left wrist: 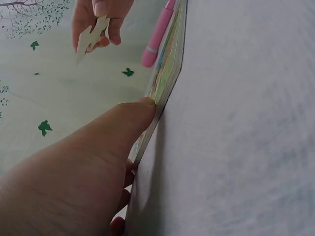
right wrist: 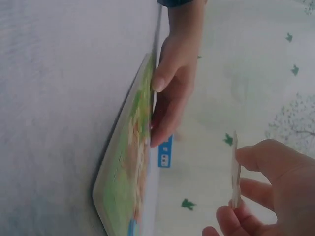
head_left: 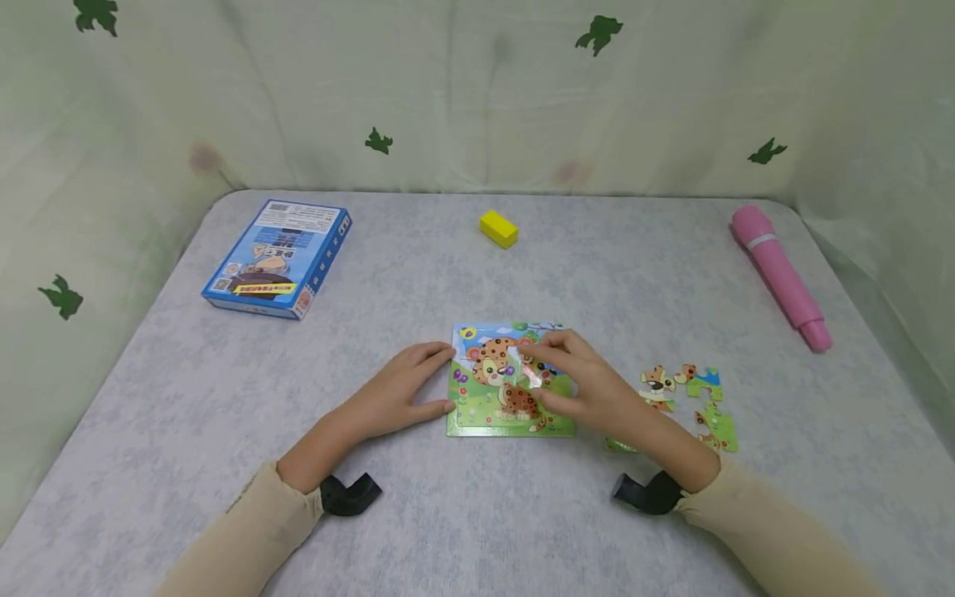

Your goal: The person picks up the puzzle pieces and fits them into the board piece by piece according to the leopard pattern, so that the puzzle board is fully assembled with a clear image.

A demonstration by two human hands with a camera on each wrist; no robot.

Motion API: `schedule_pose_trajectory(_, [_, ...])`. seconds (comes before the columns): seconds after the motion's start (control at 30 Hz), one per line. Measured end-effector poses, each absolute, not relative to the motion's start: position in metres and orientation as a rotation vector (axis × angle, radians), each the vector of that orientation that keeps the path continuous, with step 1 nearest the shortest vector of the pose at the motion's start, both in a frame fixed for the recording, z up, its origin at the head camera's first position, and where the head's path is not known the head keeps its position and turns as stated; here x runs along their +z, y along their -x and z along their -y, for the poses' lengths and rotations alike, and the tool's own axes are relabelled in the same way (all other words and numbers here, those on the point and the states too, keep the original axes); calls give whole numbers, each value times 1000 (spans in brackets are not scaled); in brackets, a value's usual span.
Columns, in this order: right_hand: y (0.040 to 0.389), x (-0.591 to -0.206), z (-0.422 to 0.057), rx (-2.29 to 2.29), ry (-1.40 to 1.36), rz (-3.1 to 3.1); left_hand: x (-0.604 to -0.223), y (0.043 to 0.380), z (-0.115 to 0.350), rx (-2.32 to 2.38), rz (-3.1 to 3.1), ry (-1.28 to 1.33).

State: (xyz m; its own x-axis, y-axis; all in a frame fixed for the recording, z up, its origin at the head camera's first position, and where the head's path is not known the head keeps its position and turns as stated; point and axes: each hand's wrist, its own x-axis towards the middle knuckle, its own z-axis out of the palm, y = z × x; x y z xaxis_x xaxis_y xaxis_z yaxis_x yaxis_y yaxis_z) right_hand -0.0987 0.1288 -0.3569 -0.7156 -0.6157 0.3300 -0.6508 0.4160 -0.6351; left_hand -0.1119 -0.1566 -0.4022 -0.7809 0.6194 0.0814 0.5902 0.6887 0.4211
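Observation:
A jigsaw puzzle board (head_left: 477, 420) with a spotted leopard cub picture lies flat at the middle of the table. My left hand (head_left: 406, 385) rests at its left side, thumb and fingers spread along the edge. In the left wrist view the thumb tip touches the board's rim. Over the right part of the board, my right hand (head_left: 582, 377) pinches a puzzle piece (right wrist: 236, 172) between thumb and fingers. That piece is held up off the board, and its pale underside shows in the left wrist view. Several loose puzzle pieces (head_left: 716, 427) lie right of the board, partly hidden by the right forearm.
A blue box (head_left: 279, 257) lies at the back left of the table. A yellow block (head_left: 498, 229) sits at the back middle, and a pink microphone-shaped object (head_left: 781, 278) at the right. Pale curtains with green bird shapes stand behind the table.

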Motion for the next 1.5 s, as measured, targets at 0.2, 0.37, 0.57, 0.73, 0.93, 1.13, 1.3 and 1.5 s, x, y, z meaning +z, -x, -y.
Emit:
schedule_pose_trajectory(0.2, [107,-374,-101,1117,-1234,2680,-403,112,156,666,-2819,-1026])
schedule_pose_trajectory(0.37, [111,-385,-88,949,-1235,2723,-403,112,157,681,-2818,-1049])
schedule_pose_trajectory(0.57, [117,-392,-82,865,-1227,2723,-403,113,157,675,-2812,-1142])
schedule_pose_trajectory(0.73, [119,-394,-81,881,-1224,2718,-403,113,158,639,-2808,-1224])
schedule_pose_trajectory(0.93, [120,-396,-80,807,-1164,2727,-401,112,157,649,-2814,-1194])
schedule_pose_trajectory(1.13, [119,-394,-82,767,-1111,2803,-399,111,157,649,-2822,-1169])
schedule_pose_trajectory(1.3, [117,-389,-87,814,-1169,2886,-397,110,156,640,-2822,-1170])
schedule_pose_trajectory(1.5, [111,-374,-99,1134,-1071,2923,-397,109,156,631,-2816,-1155])
